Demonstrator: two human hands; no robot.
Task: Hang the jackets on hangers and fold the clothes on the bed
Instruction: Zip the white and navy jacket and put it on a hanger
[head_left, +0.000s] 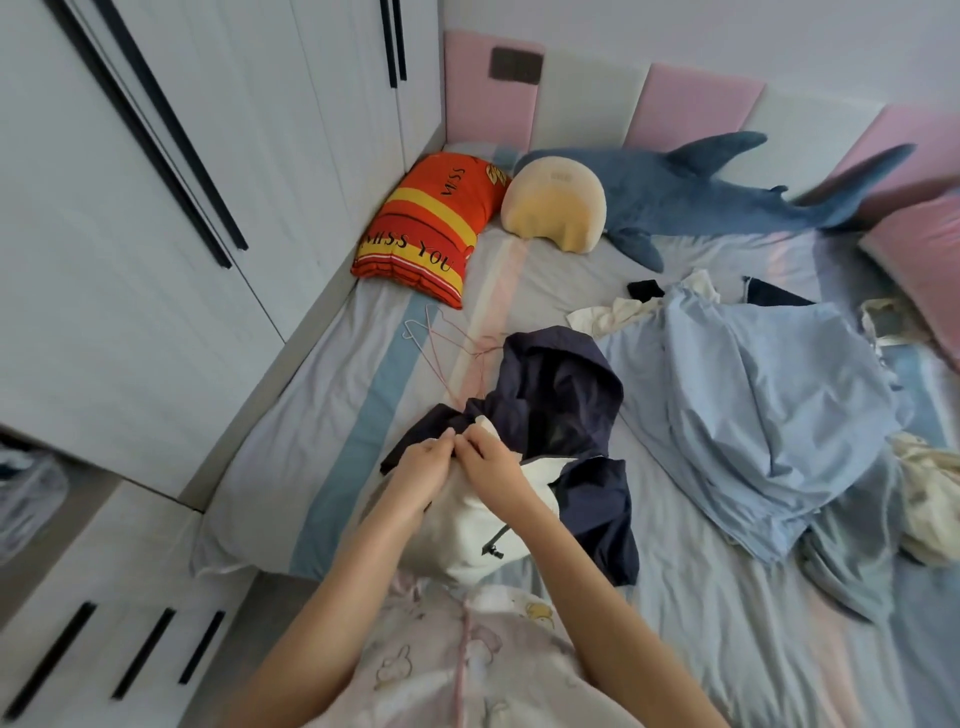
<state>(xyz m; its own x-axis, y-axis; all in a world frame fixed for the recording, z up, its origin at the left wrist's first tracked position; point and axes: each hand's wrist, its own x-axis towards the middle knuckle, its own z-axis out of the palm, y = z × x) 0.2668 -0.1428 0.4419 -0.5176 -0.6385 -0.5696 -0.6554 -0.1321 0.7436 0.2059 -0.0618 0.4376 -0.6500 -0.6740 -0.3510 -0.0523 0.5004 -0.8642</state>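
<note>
The jacket (563, 395), navy with white panels, lies crumpled near the edge of the bed (701, 613), with its hood pointing away from the person. Both hands meet at its front opening. The left hand (423, 465) and right hand (491, 462) each pinch the cloth with curled fingertips, perhaps at the zip, though blur hides it. It looks like a thin, light shell, limp and probably slippery, so the collar or shoulder seams give the surest hold. The wire hangers (441, 338) lie just beyond it and look thin and apt to tangle.
</note>
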